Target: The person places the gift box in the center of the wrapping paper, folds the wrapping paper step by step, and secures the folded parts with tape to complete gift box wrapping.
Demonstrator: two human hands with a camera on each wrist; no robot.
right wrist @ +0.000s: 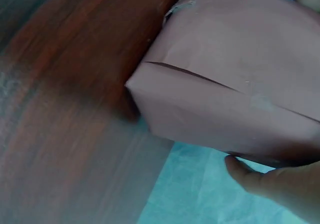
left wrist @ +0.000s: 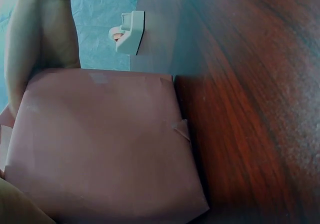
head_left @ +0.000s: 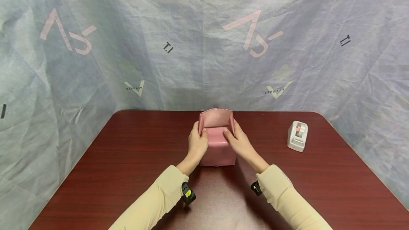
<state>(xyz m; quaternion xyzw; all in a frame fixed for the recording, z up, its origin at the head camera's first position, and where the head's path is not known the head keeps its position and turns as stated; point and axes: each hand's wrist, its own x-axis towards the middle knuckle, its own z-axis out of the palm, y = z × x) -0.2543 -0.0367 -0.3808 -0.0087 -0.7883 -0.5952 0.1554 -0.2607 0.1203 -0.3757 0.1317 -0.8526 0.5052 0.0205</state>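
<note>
A box wrapped in pink paper (head_left: 218, 156) stands on the table in the middle of the head view. At its upper end the paper forms an unfolded far flap (head_left: 217, 118) with side flaps folded inward. My left hand (head_left: 197, 145) grips the left side near the top, its thumb on the upper edge. Opposite it, my right hand (head_left: 240, 144) holds the right side, thumb over the top face. A small loose paper fold (left wrist: 183, 130) sticks out low on the wrapping in the left wrist view. The right wrist view shows a seam (right wrist: 200, 76) with clear tape (right wrist: 261, 103).
A white tape dispenser (head_left: 298, 136) stands to the right on the dark red wooden table (head_left: 143, 141). Grey printed sheeting (head_left: 185, 45) hangs behind and along both sides of the table. Black wrist cameras (head_left: 188, 193) sit under the cream sleeves.
</note>
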